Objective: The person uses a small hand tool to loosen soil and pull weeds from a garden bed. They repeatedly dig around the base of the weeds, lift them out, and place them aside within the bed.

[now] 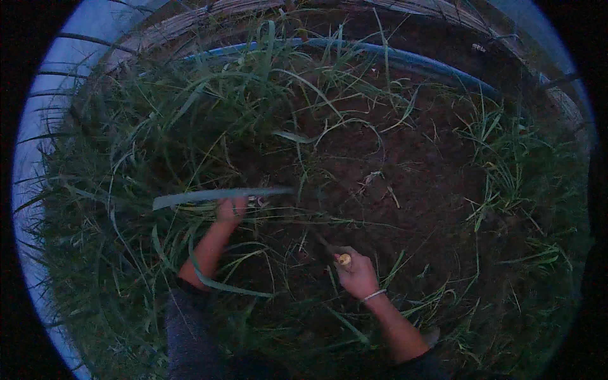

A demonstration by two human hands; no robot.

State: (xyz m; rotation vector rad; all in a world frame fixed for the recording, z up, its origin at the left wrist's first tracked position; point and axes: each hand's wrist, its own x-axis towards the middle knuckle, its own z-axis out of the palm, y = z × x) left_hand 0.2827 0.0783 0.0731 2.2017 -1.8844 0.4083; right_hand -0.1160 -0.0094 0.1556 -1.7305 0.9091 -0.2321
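My left hand is closed around a bunch of long green grass, whose blades stick out on both sides of the fist. One broad, pale leaf blade lies across the top of that hand. To the right and nearer my body, my right hand grips the light wooden handle of a hand tool. A thin, dark part of the tool runs forward and left from the fist. Its far end is lost in the dim light, so its exact kind is unclear.
Dark bare soil with loose grass scraps spreads right of centre. Dense tall grass covers the left side, with more tufts at right. A blue pipe crosses the far side. Translucent sheeting with dark ribs curves along the left.
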